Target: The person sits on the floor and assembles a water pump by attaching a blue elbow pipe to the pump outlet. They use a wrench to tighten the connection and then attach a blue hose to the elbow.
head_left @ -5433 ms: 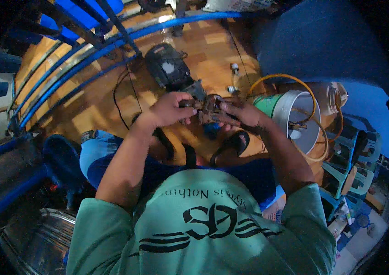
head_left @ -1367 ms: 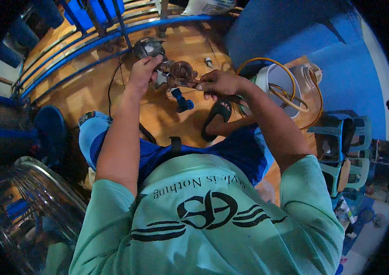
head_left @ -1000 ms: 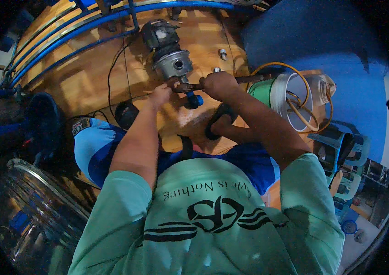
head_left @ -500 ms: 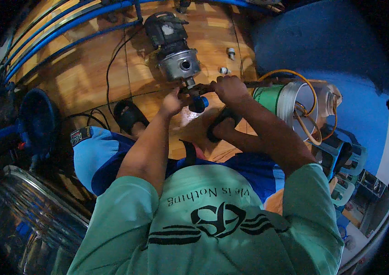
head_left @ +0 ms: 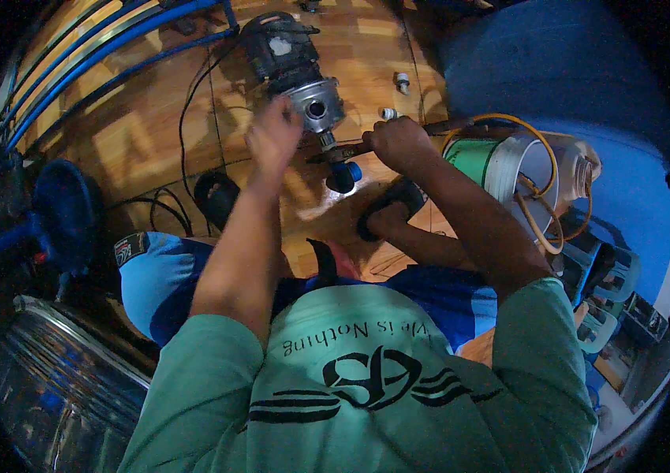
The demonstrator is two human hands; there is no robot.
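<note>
- Gripping the wrench in the closed fingers of the right hand, with its head at the stub between pump and blue elbow.
- At the pump's near-left side, the left hand, blurred; impossible to tell open fingers from gripping ones, or contact from a gap.
- Pump on the floor, joined to the motor.
- Likely risk: a slip off the stub, through a loose bite.
- Also possible: a twist of the whole pump, through poor bracing.
- Possible knock against bucket or hose, through their nearness to the handle.
</note>
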